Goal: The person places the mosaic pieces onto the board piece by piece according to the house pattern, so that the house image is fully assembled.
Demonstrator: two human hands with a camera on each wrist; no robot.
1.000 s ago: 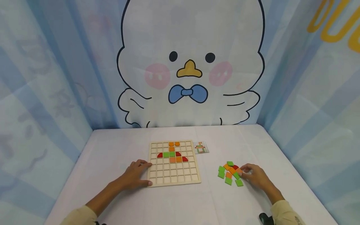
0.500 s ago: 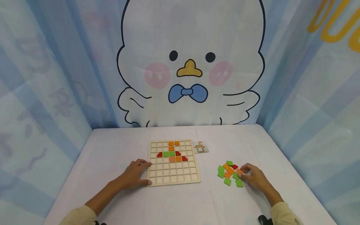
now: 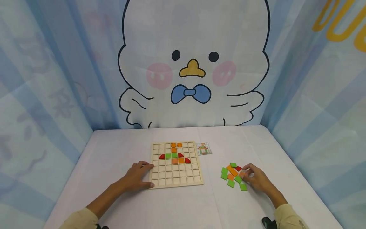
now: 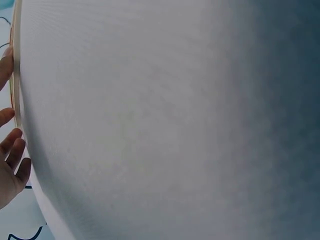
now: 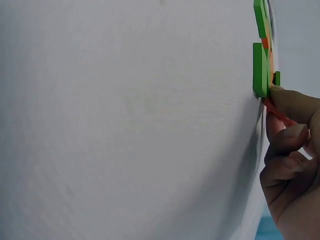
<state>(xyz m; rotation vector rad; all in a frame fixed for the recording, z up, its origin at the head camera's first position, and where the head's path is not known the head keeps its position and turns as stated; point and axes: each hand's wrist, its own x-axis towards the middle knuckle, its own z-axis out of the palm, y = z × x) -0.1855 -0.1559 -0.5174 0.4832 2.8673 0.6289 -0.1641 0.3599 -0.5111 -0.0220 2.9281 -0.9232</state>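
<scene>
A square wooden grid board [image 3: 177, 182] lies on the table, with orange, green and red tiles in some cells. Along its left edge rests my left hand [image 3: 136, 177], thumb and fingertips spread apart and touching the rim; the left wrist view catches the same fingers [image 4: 11, 150] against the board's side. My right hand [image 3: 257, 178] pinches an orange tile [image 3: 241, 174] between thumb and fingers at the right side of a loose tile pile. In the right wrist view the tile [image 5: 280, 114] stands tilted, partly hidden by the thumb. Green tiles [image 5: 259, 70] lie just beyond it.
Loose green tiles [image 3: 230, 183], several orange ones [image 3: 233, 172] and a red curved tile [image 3: 238, 168] are on the white tablecloth [image 3: 183, 206]. A small pattern card [image 3: 204, 149] touches or nearly touches the board's upper right corner. Printed curtains [image 3: 191, 114] surround the table.
My right hand has drawn the orange tile slightly away from the others, uncovering more of the red tile. Some pile tiles have shifted slightly left. My left hand stays at the board's edge.
</scene>
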